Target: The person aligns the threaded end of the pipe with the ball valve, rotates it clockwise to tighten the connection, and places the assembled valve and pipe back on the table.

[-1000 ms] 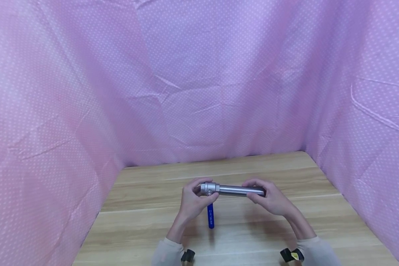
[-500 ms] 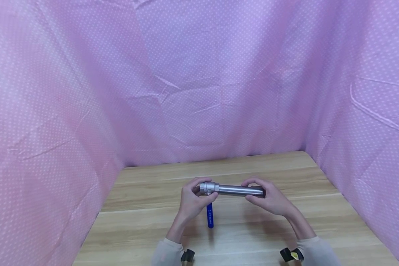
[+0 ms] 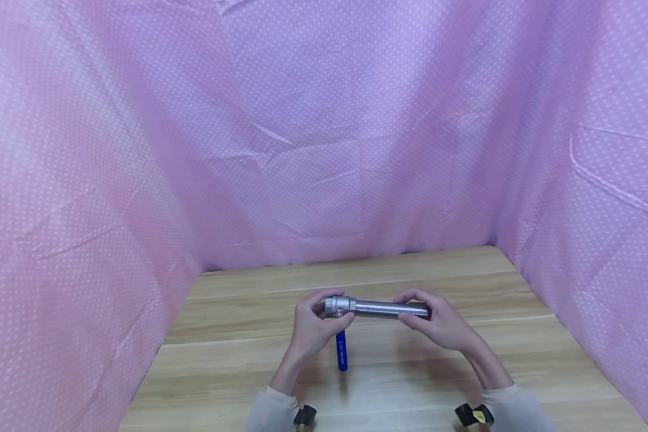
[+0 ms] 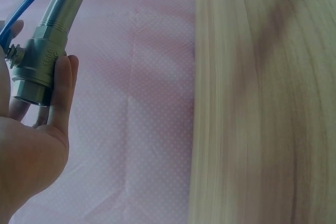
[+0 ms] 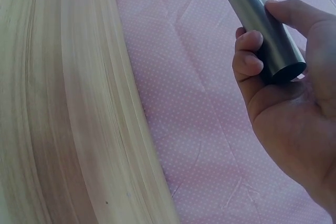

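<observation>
My left hand (image 3: 312, 327) grips a silver metal ball valve (image 3: 339, 305), thumb on the near side and fingers around the far side. The valve's blue lever handle (image 3: 342, 353) points down toward me. A smooth steel pipe (image 3: 380, 309) runs from the valve's right end, in line with it. My right hand (image 3: 444, 324) holds the pipe's far right end between thumb and curled fingers. In the left wrist view the valve body (image 4: 39, 64) shows its hexagonal end near the palm. The right wrist view has the pipe's dark end (image 5: 287, 73) by the palm.
Valve and pipe are held above a wooden table (image 3: 237, 378), with shadows beneath the hands. Pink dotted cloth (image 3: 324, 150) hangs behind the table and along both its sides. Dark straps (image 3: 305, 415) sit at both wrists, beside pale sleeves.
The hands, valve and pipe keep nearly the same place. The right thumb shifts slightly along the pipe, and the lever moves very slightly left.
</observation>
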A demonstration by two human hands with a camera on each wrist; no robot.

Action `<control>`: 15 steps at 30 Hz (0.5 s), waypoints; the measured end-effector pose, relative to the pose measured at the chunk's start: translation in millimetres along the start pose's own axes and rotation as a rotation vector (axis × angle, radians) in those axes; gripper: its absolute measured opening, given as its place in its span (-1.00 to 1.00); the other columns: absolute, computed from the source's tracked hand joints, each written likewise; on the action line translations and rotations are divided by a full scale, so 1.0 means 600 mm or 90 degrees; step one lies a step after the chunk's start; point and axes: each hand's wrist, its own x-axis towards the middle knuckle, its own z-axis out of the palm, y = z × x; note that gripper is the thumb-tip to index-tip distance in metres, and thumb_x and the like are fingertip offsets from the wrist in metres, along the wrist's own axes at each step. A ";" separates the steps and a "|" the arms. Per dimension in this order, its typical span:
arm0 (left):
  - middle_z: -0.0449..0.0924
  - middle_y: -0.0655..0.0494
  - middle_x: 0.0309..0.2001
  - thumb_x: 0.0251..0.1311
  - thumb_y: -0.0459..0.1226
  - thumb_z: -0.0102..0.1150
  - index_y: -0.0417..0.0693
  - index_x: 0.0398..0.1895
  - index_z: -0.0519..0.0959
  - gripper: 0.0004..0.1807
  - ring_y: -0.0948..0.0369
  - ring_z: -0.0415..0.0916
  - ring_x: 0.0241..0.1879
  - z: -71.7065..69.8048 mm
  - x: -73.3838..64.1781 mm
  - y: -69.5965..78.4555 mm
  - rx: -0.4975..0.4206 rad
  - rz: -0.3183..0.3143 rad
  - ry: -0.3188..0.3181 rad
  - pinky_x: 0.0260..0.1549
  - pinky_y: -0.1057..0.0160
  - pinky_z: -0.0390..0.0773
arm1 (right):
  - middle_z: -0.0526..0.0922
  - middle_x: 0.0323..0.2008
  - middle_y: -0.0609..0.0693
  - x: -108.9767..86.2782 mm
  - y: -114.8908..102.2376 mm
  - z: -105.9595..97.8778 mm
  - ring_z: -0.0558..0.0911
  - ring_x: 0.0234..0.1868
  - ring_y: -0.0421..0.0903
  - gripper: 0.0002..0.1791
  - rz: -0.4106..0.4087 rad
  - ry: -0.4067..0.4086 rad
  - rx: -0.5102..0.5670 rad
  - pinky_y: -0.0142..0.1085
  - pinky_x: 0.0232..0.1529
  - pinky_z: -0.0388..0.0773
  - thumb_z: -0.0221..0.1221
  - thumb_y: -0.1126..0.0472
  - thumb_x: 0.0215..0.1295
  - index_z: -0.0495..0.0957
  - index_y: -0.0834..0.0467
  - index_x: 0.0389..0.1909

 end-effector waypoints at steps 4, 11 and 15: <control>0.74 -0.15 0.23 0.15 -0.36 0.67 -0.02 0.22 0.79 -0.47 0.24 0.84 -0.02 0.000 0.000 0.000 -0.003 0.001 0.001 -0.05 0.25 0.92 | 0.71 -0.34 0.00 0.001 -0.001 -0.001 0.65 -0.34 -0.30 -0.76 0.001 -0.006 0.014 -0.35 -0.36 0.68 0.29 0.35 0.62 0.69 0.15 0.20; 0.74 -0.14 0.22 0.14 -0.36 0.68 -0.03 0.21 0.79 -0.48 0.24 0.84 -0.02 -0.001 0.000 0.000 -0.003 0.001 0.005 -0.03 0.25 0.92 | 0.77 -0.26 0.04 0.000 -0.002 -0.002 0.69 -0.30 -0.31 -0.70 -0.010 -0.008 0.009 -0.36 -0.35 0.70 0.35 0.36 0.56 0.68 0.14 0.23; 0.73 -0.19 0.21 0.14 -0.36 0.68 -0.05 0.23 0.79 -0.47 0.24 0.84 -0.04 0.000 0.000 0.000 -0.004 0.003 0.004 -0.05 0.26 0.92 | 0.82 -0.10 0.08 -0.001 -0.003 -0.002 0.73 -0.23 -0.31 -0.61 -0.024 -0.007 -0.009 -0.36 -0.30 0.72 0.43 0.37 0.48 0.67 0.13 0.25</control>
